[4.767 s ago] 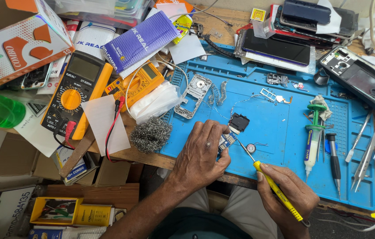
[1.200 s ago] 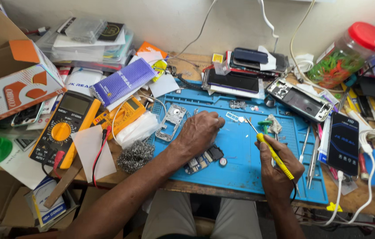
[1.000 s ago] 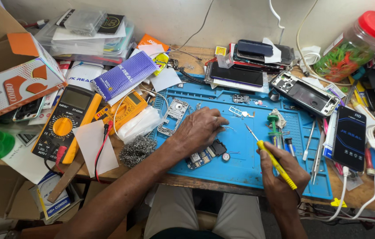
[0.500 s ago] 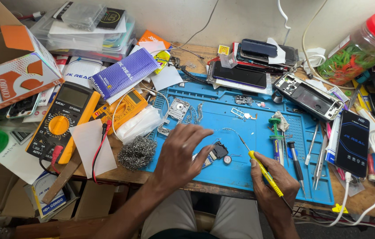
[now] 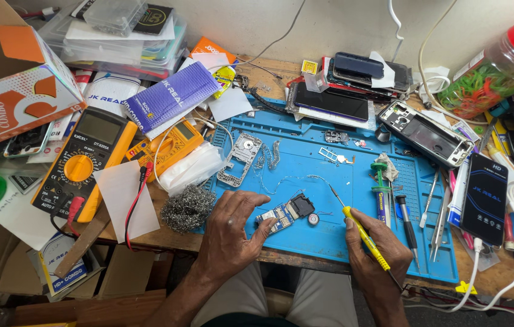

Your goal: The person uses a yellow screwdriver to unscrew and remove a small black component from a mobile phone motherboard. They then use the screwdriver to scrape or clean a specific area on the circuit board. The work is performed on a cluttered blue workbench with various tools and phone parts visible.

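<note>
Left hand (image 5: 228,233) spread wide, fingertips steadying the small circuit board (image 5: 282,213) on the blue mat (image 5: 305,239), right hand (image 5: 373,260) grips the yellow soldering iron (image 5: 363,236), its tip poised beside the board, likely mid-soldering.

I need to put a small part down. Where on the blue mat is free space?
Blue mat: bare below the circuit board, between left hand and right hand. Crowded near syringe and tweezers.
</note>
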